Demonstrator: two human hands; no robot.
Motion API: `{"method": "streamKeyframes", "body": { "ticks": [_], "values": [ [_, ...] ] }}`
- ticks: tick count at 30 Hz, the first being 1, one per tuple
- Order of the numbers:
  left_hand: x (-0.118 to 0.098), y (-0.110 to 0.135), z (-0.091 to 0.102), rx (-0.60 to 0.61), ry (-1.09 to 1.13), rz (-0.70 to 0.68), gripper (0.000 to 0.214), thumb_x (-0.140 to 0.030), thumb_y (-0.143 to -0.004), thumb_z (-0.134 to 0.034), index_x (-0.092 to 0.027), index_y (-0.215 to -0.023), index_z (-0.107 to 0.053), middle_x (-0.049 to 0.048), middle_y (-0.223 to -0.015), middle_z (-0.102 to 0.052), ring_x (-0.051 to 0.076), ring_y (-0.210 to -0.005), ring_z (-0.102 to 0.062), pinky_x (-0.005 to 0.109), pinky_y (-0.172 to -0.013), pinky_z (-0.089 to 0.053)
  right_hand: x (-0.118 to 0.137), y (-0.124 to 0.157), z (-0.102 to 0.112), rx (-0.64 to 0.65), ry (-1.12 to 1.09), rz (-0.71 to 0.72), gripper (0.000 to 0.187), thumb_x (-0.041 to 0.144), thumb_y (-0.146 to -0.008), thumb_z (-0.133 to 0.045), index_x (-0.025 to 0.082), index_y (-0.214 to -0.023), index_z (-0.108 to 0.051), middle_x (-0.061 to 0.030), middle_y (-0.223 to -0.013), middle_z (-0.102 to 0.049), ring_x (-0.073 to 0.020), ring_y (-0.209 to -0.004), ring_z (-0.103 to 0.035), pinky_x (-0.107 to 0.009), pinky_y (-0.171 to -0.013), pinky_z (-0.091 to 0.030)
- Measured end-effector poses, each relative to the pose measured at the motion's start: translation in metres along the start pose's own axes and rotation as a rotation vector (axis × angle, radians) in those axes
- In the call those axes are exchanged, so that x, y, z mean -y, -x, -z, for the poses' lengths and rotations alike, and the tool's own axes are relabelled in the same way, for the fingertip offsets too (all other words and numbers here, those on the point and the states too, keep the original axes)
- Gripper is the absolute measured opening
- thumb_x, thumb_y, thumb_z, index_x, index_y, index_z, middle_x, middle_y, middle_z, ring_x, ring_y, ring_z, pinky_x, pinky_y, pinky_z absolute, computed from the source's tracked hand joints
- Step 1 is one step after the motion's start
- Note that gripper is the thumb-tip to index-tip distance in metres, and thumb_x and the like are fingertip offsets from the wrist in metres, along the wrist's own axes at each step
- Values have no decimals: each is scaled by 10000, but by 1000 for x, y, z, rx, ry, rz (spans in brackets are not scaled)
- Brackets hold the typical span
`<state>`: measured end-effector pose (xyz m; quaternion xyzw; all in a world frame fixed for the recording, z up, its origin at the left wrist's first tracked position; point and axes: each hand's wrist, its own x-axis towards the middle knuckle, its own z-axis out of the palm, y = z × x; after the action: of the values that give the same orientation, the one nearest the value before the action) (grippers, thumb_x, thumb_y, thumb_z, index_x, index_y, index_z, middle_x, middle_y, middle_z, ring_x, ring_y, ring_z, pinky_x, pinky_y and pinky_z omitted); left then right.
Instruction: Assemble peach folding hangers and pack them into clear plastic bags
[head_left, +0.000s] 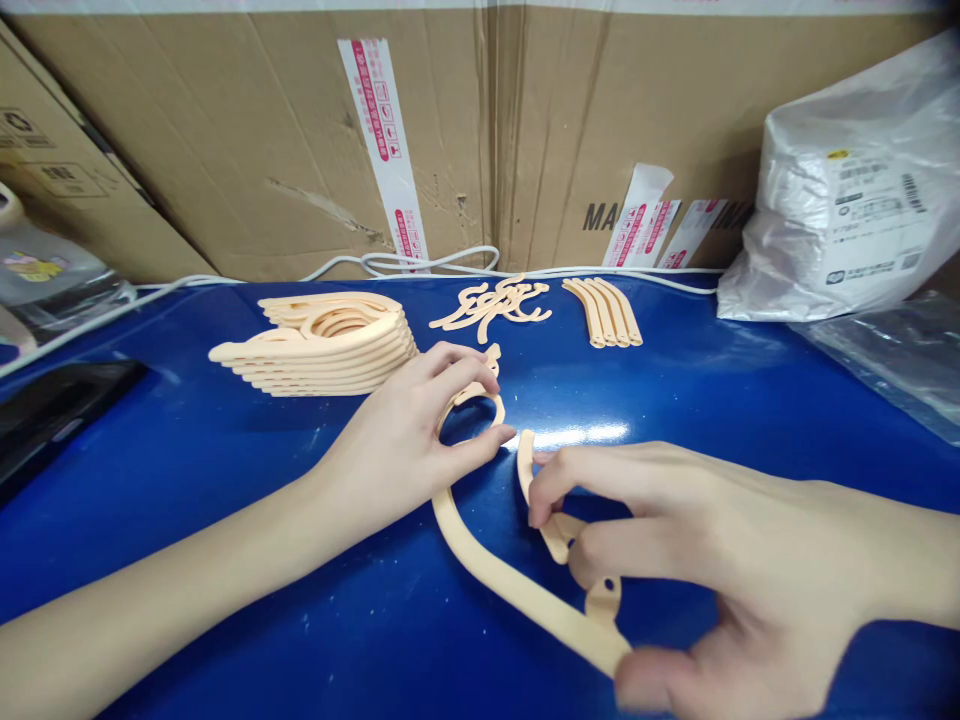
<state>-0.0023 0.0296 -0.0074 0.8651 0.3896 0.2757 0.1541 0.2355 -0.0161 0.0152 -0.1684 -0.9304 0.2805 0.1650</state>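
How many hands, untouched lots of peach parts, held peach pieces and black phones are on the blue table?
Hands: 2, left hand, right hand
Untouched peach lots: 3, stack, tangle, strips
Held peach piece: 1, it seems
Black phone: 1
Total: 7

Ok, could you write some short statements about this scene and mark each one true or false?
1. Left hand and right hand both hold the peach plastic piece. True.
2. The table is red. False: it is blue.
3. A stack of peach pieces lies beyond the left hand. True.
4. The white bag lies at the left. False: it lies at the right.
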Motion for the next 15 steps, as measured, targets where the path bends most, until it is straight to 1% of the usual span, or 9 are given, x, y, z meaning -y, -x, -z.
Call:
{"method": "streamKeyframes", "body": {
  "ticks": [3,5,7,9,13,15],
  "values": [
    [0,0,0,-16,-46,-1,226,-377,-891,-631,-212,-1045,-651,63,-1231,-588,230,-1125,-593,397,-984,-468,-1,2,1,-54,18,-11,284,384,-745,-818,158,-779,-648,-56,-1046,-552,-146,-899,-626,-235,-739,-533],
    [1,0,0,-21,-74,-6,231,-382,-896,-613,-215,-1049,-659,68,-1237,-582,235,-1124,-594,409,-978,-472,0,2,3,-29,47,-56,302,384,-716,-845,166,-769,-642,-53,-1073,-550,-137,-885,-628,-228,-726,-535],
    [3,0,-1,-18,-87,-13,238,-381,-897,-605,-207,-1051,-656,77,-1233,-579,240,-1127,-589,416,-979,-472,3,1,4,22,79,-118,281,360,-721,-843,173,-780,-642,-53,-1134,-542,-118,-850,-629,-225,-723,-537],
    [5,0,-1,-22,-88,-26,239,-377,-901,-601,-191,-1043,-651,86,-1223,-576,241,-1136,-579,417,-991,-464,5,-1,4,67,96,-152,229,311,-739,-826,179,-792,-647,-44,-1148,-542,-104,-853,-631,-212,-743,-535],
    [5,0,-2,-33,-102,-14,238,-372,-923,-576,-178,-1042,-644,97,-1226,-558,254,-1152,-548,456,-1023,-432,7,-3,3,94,104,-98,159,206,-748,-780,166,-802,-636,-51,-1101,-570,-124,-985,-623,-195,-825,-523],
    [4,1,-3,-28,-112,5,246,-373,-936,-551,-176,-1056,-639,104,-1240,-543,267,-1169,-528,487,-1039,-413,7,-4,3,89,115,-61,137,172,-756,-747,155,-827,-631,-60,-1110,-590,-134,-1000,-622,-205,-851,-525]
  ]
}}
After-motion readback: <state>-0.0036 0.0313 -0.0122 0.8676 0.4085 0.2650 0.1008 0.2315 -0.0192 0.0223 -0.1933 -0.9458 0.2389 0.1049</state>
